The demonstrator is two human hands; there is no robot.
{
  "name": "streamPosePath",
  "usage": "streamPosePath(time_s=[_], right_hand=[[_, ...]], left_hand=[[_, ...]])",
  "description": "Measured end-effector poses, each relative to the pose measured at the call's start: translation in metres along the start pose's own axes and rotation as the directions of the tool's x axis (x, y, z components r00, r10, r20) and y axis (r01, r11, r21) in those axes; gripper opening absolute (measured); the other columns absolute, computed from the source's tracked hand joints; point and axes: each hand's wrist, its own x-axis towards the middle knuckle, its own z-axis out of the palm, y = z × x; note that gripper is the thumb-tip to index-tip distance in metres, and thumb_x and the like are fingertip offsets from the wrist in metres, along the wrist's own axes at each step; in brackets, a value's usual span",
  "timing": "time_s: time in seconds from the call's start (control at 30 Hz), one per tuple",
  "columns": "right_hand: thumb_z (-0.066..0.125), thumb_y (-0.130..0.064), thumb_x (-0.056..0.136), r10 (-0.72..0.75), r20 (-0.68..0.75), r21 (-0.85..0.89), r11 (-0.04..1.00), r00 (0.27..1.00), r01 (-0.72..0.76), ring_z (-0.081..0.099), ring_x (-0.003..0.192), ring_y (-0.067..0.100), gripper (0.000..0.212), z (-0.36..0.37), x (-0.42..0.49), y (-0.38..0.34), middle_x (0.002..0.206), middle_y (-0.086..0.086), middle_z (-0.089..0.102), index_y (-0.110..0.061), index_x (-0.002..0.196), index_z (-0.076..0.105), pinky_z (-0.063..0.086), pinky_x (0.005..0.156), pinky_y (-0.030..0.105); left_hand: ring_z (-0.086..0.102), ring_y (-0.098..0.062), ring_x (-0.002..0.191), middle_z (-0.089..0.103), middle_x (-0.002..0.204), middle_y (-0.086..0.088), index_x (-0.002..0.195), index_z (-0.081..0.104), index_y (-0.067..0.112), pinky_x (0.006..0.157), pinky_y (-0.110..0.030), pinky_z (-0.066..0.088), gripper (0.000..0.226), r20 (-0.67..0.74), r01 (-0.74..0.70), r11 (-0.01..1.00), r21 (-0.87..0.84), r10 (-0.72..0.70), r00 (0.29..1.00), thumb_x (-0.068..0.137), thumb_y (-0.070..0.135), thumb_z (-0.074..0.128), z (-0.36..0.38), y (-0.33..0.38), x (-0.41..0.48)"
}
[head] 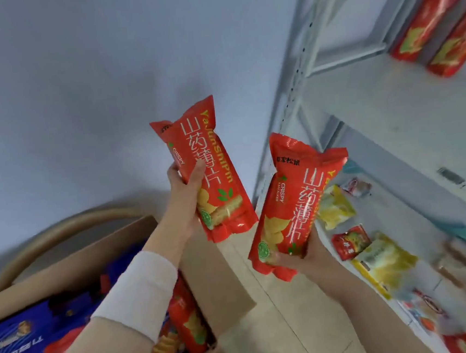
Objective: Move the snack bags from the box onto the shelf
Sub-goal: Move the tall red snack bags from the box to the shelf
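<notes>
Left hand [183,194] holding upper bag [210,161], right hand [305,254] lower bag [291,199], shelf edge [413,164] beside

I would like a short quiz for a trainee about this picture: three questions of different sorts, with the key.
1. True or false: the left hand is empty.
2. How many red bags show on the upper shelf? A one, B two, C five.
3. Fill in: the right hand grips a ___ snack bag.
Key: 1 false, it grips the left snack bag. 2 B. 3 red.
</notes>
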Motion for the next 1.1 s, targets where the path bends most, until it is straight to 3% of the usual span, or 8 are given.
streamPosePath(time_s=[0.17,0.4,0.53,0.6,0.67,0.8,0.97,1.1], right_hand=[[0.084,-0.027,0.055,-0.088,-0.218,-0.008,0.996,0.972,0.089,0.063,0.103,0.006,0.087,-0.125,-0.004,-0.032,0.117,-0.010,0.062,-0.032,0.126,0.035,0.054,0.081,0.024],[0.083,-0.043,0.048,-0.147,-0.470,-0.022,0.988,0.870,0.155,0.061,0.106,0.012,0.097,-0.252,0.015,-0.063,0.119,-0.006,0.060,-0.026,0.131,0.035,0.052,0.091,0.039],[0.082,-0.020,0.065,-0.182,-0.594,-0.037,0.979,0.784,0.199,0.065,0.091,0.008,0.077,-0.314,0.050,-0.071,0.110,0.000,0.064,-0.018,0.127,0.037,0.055,0.066,0.024],[0.076,-0.002,0.071,-0.186,-0.639,-0.009,0.972,0.746,0.234,0.067,0.067,0.000,0.062,-0.343,0.073,-0.077,0.089,-0.004,0.066,-0.015,0.119,0.038,0.053,0.052,0.030],[0.070,0.008,0.073,-0.169,-0.673,0.015,0.970,0.720,0.243,0.063,0.054,-0.007,0.058,-0.373,0.104,-0.089,0.078,-0.009,0.063,-0.012,0.116,0.038,0.050,0.057,0.035],[0.078,0.000,0.068,-0.151,-0.751,-0.002,0.974,0.643,0.226,0.064,0.077,-0.001,0.069,-0.442,0.190,-0.100,0.097,-0.008,0.060,-0.013,0.124,0.040,0.050,0.049,0.011],[0.080,-0.001,0.065,-0.109,-0.811,0.009,0.980,0.574,0.200,0.055,0.081,-0.003,0.068,-0.512,0.285,-0.121,0.097,-0.011,0.057,-0.018,0.118,0.041,0.048,0.052,0.008],[0.083,-0.007,0.064,-0.110,-0.845,-0.023,0.985,0.523,0.170,0.055,0.089,0.003,0.074,-0.554,0.333,-0.125,0.109,-0.007,0.054,-0.018,0.124,0.041,0.044,0.068,0.012]], left_hand=[[0.071,-0.008,0.082,0.067,0.104,0.004,0.116,0.048,0.023,0.070,-0.025,0.057,0.058,0.267,-0.136,0.978,0.160,0.090,0.960,0.065,0.043,0.066,0.141,0.006,0.033],[0.066,-0.013,0.096,0.065,0.110,0.007,0.123,0.045,0.027,0.079,-0.031,0.054,0.070,0.490,-0.312,0.922,0.229,0.168,0.855,0.064,0.039,0.080,0.290,0.004,0.085],[0.063,-0.013,0.100,0.062,0.116,0.006,0.124,0.044,0.029,0.084,-0.033,0.053,0.069,0.525,-0.348,0.901,0.258,0.172,0.834,0.064,0.043,0.074,0.360,-0.005,0.138],[0.063,-0.015,0.102,0.062,0.118,0.004,0.123,0.046,0.028,0.087,-0.034,0.052,0.068,0.554,-0.361,0.890,0.277,0.159,0.817,0.062,0.044,0.070,0.397,-0.009,0.173],[0.063,-0.013,0.100,0.063,0.115,0.006,0.121,0.047,0.028,0.086,-0.032,0.052,0.063,0.599,-0.387,0.872,0.299,0.144,0.788,0.064,0.043,0.069,0.437,-0.011,0.211],[0.062,-0.002,0.092,0.062,0.106,0.013,0.117,0.048,0.029,0.077,-0.022,0.052,0.048,0.676,-0.423,0.855,0.301,0.121,0.726,0.076,0.028,0.072,0.518,-0.024,0.298],[0.057,0.001,0.092,0.057,0.108,0.012,0.123,0.044,0.023,0.073,-0.015,0.047,0.056,0.730,-0.426,0.846,0.319,0.067,0.680,0.076,0.019,0.073,0.602,-0.042,0.391],[0.056,-0.005,0.099,0.055,0.120,0.004,0.126,0.041,0.019,0.078,-0.016,0.048,0.059,0.744,-0.437,0.845,0.307,0.073,0.664,0.076,0.017,0.074,0.649,-0.055,0.445]])
